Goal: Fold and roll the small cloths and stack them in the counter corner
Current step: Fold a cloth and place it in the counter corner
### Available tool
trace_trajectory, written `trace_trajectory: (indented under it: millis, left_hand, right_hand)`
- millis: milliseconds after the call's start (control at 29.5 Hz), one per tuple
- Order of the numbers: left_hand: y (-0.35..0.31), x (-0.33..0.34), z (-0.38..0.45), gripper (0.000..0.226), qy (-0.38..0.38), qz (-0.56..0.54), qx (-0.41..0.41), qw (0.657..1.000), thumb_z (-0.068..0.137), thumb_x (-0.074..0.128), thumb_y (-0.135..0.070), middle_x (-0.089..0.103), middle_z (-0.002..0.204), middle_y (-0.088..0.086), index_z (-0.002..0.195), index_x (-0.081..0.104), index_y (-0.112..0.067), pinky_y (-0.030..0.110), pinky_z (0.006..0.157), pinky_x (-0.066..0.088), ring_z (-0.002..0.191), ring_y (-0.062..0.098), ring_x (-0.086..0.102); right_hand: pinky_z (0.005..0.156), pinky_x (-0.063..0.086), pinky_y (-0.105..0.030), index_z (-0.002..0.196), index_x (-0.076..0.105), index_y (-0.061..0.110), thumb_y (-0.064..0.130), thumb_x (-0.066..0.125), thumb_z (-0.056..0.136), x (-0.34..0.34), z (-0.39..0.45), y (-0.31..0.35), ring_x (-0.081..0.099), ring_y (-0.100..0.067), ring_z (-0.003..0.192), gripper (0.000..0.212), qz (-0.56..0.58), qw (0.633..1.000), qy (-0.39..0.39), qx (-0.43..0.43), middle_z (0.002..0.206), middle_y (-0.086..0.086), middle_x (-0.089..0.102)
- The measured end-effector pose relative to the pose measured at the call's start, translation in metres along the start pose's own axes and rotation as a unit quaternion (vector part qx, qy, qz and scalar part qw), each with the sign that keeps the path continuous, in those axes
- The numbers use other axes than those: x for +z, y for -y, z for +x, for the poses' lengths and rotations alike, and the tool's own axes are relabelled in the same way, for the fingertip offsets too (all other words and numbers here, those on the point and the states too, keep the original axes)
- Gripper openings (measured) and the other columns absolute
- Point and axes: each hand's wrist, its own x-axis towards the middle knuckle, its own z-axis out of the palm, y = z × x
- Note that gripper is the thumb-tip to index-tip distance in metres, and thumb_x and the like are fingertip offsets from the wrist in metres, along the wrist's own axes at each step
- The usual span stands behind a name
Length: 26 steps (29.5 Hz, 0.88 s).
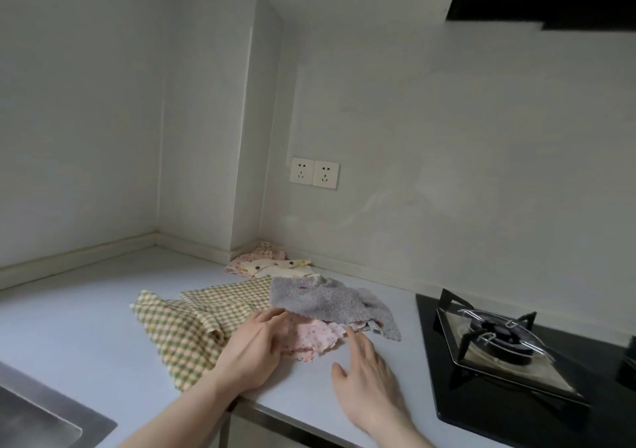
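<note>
1. At the far left a steel sink is set into the pale counter.
2. A green checked cloth lies crumpled and unfolded on the counter, left of the hands.
3. The left hand rests flat on a pink floral cloth, fingers straight and close together, pressing it down rather than gripping; its fingertips reach the edge of the cloth above.
4. Behind, against the wall where a pillar juts out, a small heap of pink and cream spotted cloths lies; whether these are folded or rolled I cannot tell, they look loosely laid.
5. A grey dotted cloth lies flat, overlapping the pink one and the checked one.
6. The right hand is spread and holds nothing, its forefinger touching the pink cloth's right edge.
7. At the right sits a black gas hob.
8. Judged from this, at least 3 cloths remain unfolded; the pink one seems to be the one in hand, just being smoothed for its first fold.
</note>
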Motion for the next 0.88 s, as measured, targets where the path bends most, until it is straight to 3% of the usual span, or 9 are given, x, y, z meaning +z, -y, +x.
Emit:
trace_trajectory:
  millis: [169, 271, 372, 542, 677, 779, 880]
  left_hand:
    - [-0.014, -0.023, 0.017, 0.08, 0.044, -0.035, -0.038, 0.998, 0.08, 0.044, -0.002, 0.034, 0.163, -0.006, 0.157, 0.039, -0.021, 0.028, 0.121, 0.024, 0.148, 0.013, 0.033]
    - [-0.041, -0.062, 0.052, 0.078, 0.035, -0.095, -0.064, 0.993, 0.081, 0.042, 0.005, 0.033, 0.163, -0.001, 0.156, 0.039, -0.014, 0.024, 0.12, 0.021, 0.149, 0.015, 0.033]
    - [-0.069, -0.107, 0.086, 0.07, 0.01, -0.098, -0.062, 0.993, 0.079, 0.04, 0.006, 0.042, 0.159, 0.006, 0.147, 0.051, -0.006, 0.026, 0.119, 0.027, 0.147, 0.023, 0.038]
    - [-0.126, -0.176, 0.098, 0.049, -0.022, -0.076, -0.003, 0.997, 0.082, 0.041, 0.007, 0.061, 0.139, 0.01, 0.122, 0.067, -0.003, 0.03, 0.103, 0.042, 0.13, 0.029, 0.053]
    - [-0.154, -0.202, 0.093, 0.035, -0.042, -0.064, 0.037, 0.996, 0.088, 0.039, 0.001, 0.068, 0.114, 0.011, 0.096, 0.069, -0.014, 0.032, 0.089, 0.047, 0.111, 0.037, 0.06]
    - [-0.171, -0.211, 0.08, 0.038, -0.067, -0.075, 0.035, 0.994, 0.094, 0.044, -0.007, 0.073, 0.12, 0.003, 0.109, 0.077, -0.021, 0.032, 0.097, 0.051, 0.113, 0.027, 0.065]
    - [-0.186, -0.211, 0.063, 0.03, -0.076, -0.095, 0.031, 0.992, 0.098, 0.055, -0.015, 0.074, 0.119, -0.002, 0.116, 0.078, -0.023, 0.021, 0.09, 0.048, 0.109, 0.018, 0.068]
  right_hand:
    - [0.116, 0.034, -0.03, 0.161, -0.007, 0.034, 0.056, 0.045, 0.094, -0.004, -0.014, 0.001, 0.041, -0.017, 0.145, 0.087, 0.005, 1.0, -0.006, -0.004, 0.17, 0.006, 0.009]
    - [0.109, 0.038, -0.027, 0.161, -0.005, 0.034, 0.057, 0.051, 0.091, -0.009, -0.018, 0.002, 0.049, -0.014, 0.137, 0.092, 0.008, 1.0, -0.017, 0.009, 0.169, 0.008, 0.014]
    - [0.109, 0.04, -0.029, 0.161, -0.006, 0.034, 0.056, 0.055, 0.091, -0.012, -0.021, 0.002, 0.048, -0.017, 0.138, 0.095, 0.03, 0.999, -0.012, 0.033, 0.168, 0.007, 0.014]
    - [0.111, 0.041, -0.038, 0.159, -0.014, 0.032, 0.062, 0.064, 0.083, -0.03, -0.026, 0.009, 0.036, -0.022, 0.147, 0.113, 0.115, 0.992, -0.017, 0.041, 0.168, 0.001, 0.007]
    - [0.112, 0.04, -0.035, 0.159, 0.009, 0.032, 0.068, 0.064, 0.083, -0.082, -0.029, 0.033, 0.037, -0.015, 0.146, 0.1, 0.19, 0.977, -0.094, -0.015, 0.163, 0.008, 0.024]
    - [0.103, 0.047, -0.035, 0.144, 0.037, 0.037, 0.075, 0.061, 0.081, -0.123, -0.038, 0.054, 0.055, -0.008, 0.124, 0.077, 0.198, 0.976, -0.084, -0.032, 0.14, 0.016, 0.051]
    - [0.09, 0.056, -0.037, 0.117, 0.054, 0.04, 0.085, 0.054, 0.074, -0.148, -0.052, 0.068, 0.063, -0.002, 0.097, 0.062, 0.212, 0.974, -0.072, -0.032, 0.11, 0.022, 0.062]
